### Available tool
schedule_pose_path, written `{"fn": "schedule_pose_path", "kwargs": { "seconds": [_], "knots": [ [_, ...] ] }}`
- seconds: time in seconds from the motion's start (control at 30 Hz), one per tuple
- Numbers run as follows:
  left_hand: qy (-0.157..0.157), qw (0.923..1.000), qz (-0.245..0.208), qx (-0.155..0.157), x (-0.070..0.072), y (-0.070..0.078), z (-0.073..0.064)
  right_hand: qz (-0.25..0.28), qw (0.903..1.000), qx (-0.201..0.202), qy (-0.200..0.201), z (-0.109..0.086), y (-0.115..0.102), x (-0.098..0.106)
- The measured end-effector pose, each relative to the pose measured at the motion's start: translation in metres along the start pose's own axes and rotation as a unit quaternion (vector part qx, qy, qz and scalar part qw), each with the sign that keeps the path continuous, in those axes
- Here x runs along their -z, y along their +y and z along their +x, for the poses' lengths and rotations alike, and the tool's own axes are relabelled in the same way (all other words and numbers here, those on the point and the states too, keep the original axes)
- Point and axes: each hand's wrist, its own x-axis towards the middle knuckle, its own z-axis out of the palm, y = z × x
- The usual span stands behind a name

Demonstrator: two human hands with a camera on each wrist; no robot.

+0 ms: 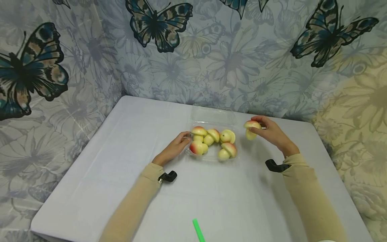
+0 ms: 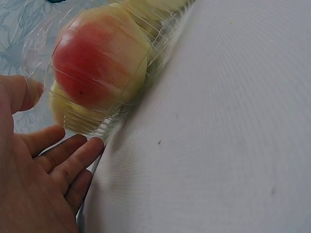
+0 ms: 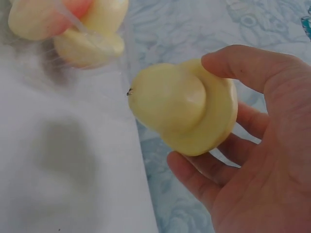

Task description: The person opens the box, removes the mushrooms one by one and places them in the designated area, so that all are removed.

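My right hand (image 1: 270, 131) holds a toy mushroom (image 1: 251, 129) above the table to the right of a clear plastic container. The mushroom has a yellow stem and a red-flushed cap; in the right wrist view the thumb and fingers grip its cap, and the stem (image 3: 167, 97) points away from the palm. My left hand (image 1: 175, 147) is at the left side of the clear container (image 1: 211, 158), its fingers fairly straight with the tips right at the ribbed wall (image 2: 104, 127). Several similar mushrooms (image 1: 228, 150) lie inside, with a gap at the front middle.
The container's clear lid (image 1: 213, 115) lies folded back toward the wall. A green strip (image 1: 198, 230) lies at the near edge of view on the white-covered table (image 1: 121, 134). Butterfly-patterned fabric (image 1: 235, 67) rises behind the table. Each wrist wears a black camera mount (image 1: 276, 166).
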Motion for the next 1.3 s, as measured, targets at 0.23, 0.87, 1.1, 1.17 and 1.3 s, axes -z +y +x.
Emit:
{"fn": "schedule_pose_path", "kwargs": {
  "seconds": [0.23,0.87,1.1,1.17,1.3],
  "knots": [
    [0.004,1.0000,0.006,-0.001,0.000,0.000,-0.001,0.005,0.9999,-0.002,-0.009,0.002,0.007,-0.005],
    [0.004,0.9999,0.010,-0.003,-0.001,0.001,-0.001,0.000,0.9988,-0.030,-0.038,0.007,0.028,-0.010],
    [0.004,0.9999,0.004,-0.008,0.000,-0.003,0.002,-0.007,0.9980,-0.044,-0.045,0.007,0.031,-0.010],
    [0.004,0.9999,0.004,-0.009,0.000,-0.004,0.003,-0.009,0.9979,-0.046,-0.045,0.006,0.030,-0.011],
    [0.003,1.0000,0.005,-0.008,0.000,-0.004,0.003,-0.012,0.9976,-0.051,-0.045,0.004,0.031,-0.011]
  ]
}}
